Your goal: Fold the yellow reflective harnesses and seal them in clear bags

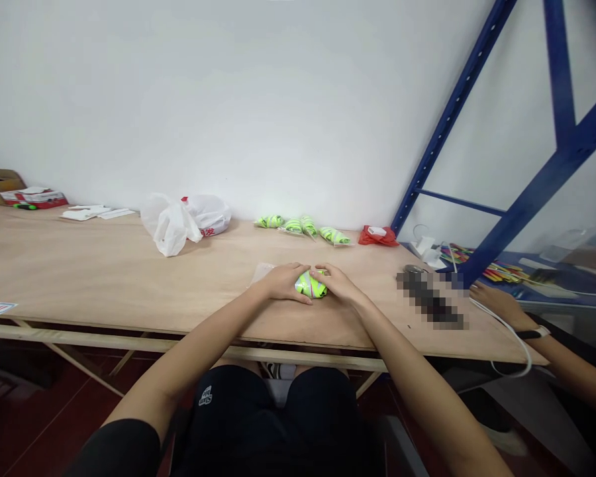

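A rolled-up neon-yellow reflective vest (311, 285) with silver stripes lies on the wooden table (218, 301) in front of me. My left hand (284, 282) grips its left end, the thumb along the near side. From the other end, my right hand (342, 285) closes on it with fingers curled over the top. Clear plastic (261, 273) sticks out behind my left hand; whether it wraps the vest I cannot tell.
Several similar bagged neon bundles (334, 236) lie by the wall, near a red bag (378, 235). White plastic bags (171, 225) are farther left. A blue rack (531, 189) rises at right, where another person's hand (501, 306) rests near a white cable (519, 334) and a blurred-out object (430, 298).
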The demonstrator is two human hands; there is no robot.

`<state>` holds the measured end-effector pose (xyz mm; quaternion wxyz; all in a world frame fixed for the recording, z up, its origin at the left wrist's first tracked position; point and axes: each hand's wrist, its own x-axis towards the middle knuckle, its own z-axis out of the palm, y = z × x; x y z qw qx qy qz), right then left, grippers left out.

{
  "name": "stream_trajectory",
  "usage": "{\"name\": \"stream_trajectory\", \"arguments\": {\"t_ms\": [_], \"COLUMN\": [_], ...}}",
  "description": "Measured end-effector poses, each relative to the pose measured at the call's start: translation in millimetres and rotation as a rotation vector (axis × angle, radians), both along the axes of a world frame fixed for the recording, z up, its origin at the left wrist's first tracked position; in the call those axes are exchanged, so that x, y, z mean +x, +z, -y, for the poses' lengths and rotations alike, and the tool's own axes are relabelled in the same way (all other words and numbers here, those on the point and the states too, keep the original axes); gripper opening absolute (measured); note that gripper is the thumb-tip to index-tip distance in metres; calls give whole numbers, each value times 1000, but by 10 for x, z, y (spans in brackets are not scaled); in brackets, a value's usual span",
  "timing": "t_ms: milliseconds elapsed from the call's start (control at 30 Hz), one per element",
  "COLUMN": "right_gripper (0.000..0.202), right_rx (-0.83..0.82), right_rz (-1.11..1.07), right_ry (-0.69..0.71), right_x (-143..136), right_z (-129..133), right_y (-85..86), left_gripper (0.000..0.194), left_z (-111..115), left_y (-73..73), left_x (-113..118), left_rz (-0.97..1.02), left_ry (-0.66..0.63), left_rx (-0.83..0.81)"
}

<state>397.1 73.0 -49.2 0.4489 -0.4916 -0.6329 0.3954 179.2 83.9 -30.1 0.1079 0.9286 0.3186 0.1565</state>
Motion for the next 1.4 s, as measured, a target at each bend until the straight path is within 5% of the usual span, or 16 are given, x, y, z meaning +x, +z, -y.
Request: {"name": "stream_trajectory", "arguments": {"t_ms": [133, 267, 533, 900, 1067, 1400], "right_gripper": [54, 65, 52, 32, 33, 31], "right_rx": [10, 14, -128, -226, -219, -185], "right_rz": [-46, -182, -517, -508, -492, -450], "right_ry": [159, 101, 69, 164, 183, 170], "right_x": [23, -42, -375, -325, -291, -253], "right_z": [97, 137, 98, 101, 90, -20], "right_y": [68, 85, 63, 6, 0, -83], "left_gripper": [105, 107, 103, 111, 99, 82], "left_z": [7, -14, -84, -47, -68, -22], "left_y": [17, 28, -21, 18, 47, 71], "left_x": [-3, -44, -70, -103, -164, -135], "left_rz": [8, 56, 118, -34, -106, -115], "left_ry": [22, 39, 39, 72, 141, 83], "left_rx": [0, 35, 242, 313, 300, 334]}}
